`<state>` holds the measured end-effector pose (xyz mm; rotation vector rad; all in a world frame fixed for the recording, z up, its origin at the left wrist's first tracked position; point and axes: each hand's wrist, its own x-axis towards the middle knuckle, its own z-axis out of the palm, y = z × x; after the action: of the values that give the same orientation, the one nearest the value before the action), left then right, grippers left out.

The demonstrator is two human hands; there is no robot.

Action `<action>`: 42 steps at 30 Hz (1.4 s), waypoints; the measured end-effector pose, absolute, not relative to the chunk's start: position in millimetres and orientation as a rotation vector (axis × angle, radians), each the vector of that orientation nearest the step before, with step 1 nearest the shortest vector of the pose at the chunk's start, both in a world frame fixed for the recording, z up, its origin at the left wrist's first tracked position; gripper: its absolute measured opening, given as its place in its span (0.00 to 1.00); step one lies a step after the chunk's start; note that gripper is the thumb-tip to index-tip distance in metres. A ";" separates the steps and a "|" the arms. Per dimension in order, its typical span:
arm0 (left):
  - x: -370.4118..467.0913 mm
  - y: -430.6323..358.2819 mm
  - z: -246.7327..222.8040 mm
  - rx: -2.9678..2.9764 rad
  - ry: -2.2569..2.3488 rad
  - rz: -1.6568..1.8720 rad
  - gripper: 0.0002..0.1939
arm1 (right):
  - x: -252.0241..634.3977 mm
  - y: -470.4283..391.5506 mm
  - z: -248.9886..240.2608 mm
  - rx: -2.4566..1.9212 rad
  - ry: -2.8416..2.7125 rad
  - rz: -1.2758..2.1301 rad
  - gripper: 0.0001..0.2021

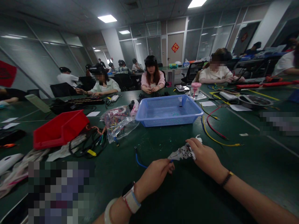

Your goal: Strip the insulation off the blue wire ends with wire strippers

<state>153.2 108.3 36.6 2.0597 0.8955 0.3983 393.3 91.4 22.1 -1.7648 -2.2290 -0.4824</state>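
Observation:
My left hand (157, 171) is closed on a blue wire (140, 163), whose far end with a metal lug sticks out to the left over the green table. My right hand (202, 155) wraps around the handles of a silver wire stripper (181, 154). The tool's nose points left and meets the blue wire just past my left fingertips. Whether the jaws bite into the wire is too small to tell. A little reddish tip shows below my left fingers.
Beyond my hands stands a blue plastic basket (168, 120). Left of it lie a clear bag of wires (119, 121), a red bin (60, 129) and black cables (86, 144). Yellow wire (217, 141) and red wire (216, 127) lie right. Several people sit across the table.

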 end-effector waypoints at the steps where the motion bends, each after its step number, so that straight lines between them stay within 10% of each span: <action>1: 153.4 108.5 35.7 2.048 0.891 0.407 0.17 | 391.5 91.1 23.1 -1.799 -2.220 -0.490 0.24; 42: 152.2 109.3 34.5 1.983 0.990 0.505 0.15 | 406.1 93.7 16.2 -1.591 -2.288 -0.536 0.24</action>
<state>152.2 109.3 34.5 1.9828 0.9901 0.5046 406.1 93.7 16.2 -1.5914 -2.2878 -0.5364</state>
